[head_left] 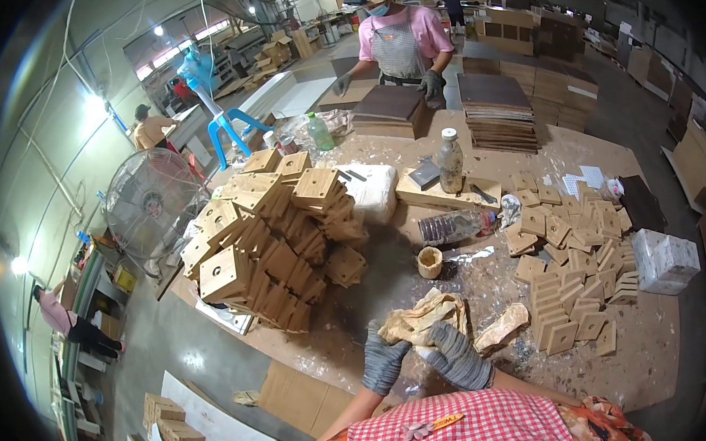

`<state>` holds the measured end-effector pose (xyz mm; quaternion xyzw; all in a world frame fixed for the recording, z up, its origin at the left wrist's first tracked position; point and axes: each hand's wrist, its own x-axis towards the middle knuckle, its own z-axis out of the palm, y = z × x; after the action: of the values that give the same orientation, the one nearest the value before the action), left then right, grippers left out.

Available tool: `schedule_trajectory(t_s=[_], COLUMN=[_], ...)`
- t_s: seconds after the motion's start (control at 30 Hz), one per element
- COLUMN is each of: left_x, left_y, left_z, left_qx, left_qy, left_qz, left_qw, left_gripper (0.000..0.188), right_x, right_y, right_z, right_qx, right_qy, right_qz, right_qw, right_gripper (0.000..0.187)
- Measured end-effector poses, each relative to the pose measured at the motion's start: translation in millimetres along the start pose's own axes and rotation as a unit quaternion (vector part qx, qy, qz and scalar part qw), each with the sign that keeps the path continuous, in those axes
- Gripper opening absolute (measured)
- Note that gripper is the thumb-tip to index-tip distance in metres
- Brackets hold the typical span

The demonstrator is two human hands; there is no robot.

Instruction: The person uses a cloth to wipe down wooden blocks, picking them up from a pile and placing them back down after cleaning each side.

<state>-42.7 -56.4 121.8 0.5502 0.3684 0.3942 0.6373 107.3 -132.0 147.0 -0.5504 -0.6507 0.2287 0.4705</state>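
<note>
Between my two gloved hands is a crumpled, stained tan cloth rag (428, 317), held just above the near edge of the worktable. My left hand (384, 359), in a grey knit glove, grips the rag's left end. On its lower right side my right hand (457, 358), gloved alike, has its fingers closed on the cloth. A second crumpled piece of pale cloth (502, 328) lies on the table just right of my right hand. Beyond the rag stands a small tan cup (430, 262) with a crusted rim.
A tall pile of wooden blocks with holes (269, 242) stands at left, smaller wooden pieces (570, 264) at right. A plastic bottle (454, 227) lies on its side behind the cup; a capped jar (450, 162) stands farther back. Across the worktable (390, 299), a co-worker (399, 44) handles dark boards.
</note>
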Motion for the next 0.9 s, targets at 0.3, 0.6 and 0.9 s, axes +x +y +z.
schedule_trajectory(t_s=[0.3, 0.6, 0.9], left_x=[-3.1, -1.9, -4.3], left_y=[-3.1, -11.4, -14.3], left_z=[-0.9, -6.4, -3.9], left_qx=[-0.045, -0.050, -0.050], left_qy=[-0.044, -0.086, -0.077], left_qz=[-0.008, -0.024, -0.059], left_qw=[0.998, 0.995, 0.994], left_gripper=[0.042, 0.051, 0.055], right_x=[6.5, 2.5, 1.9], right_y=[18.4, 13.8, 16.2], right_z=[-11.5, -2.0, -5.9], right_qx=[0.170, 0.209, 0.201], right_qy=[0.056, 0.043, 0.056], right_qz=[0.168, 0.209, 0.204], right_qw=[0.970, 0.954, 0.957], right_gripper=[0.022, 0.022, 0.025])
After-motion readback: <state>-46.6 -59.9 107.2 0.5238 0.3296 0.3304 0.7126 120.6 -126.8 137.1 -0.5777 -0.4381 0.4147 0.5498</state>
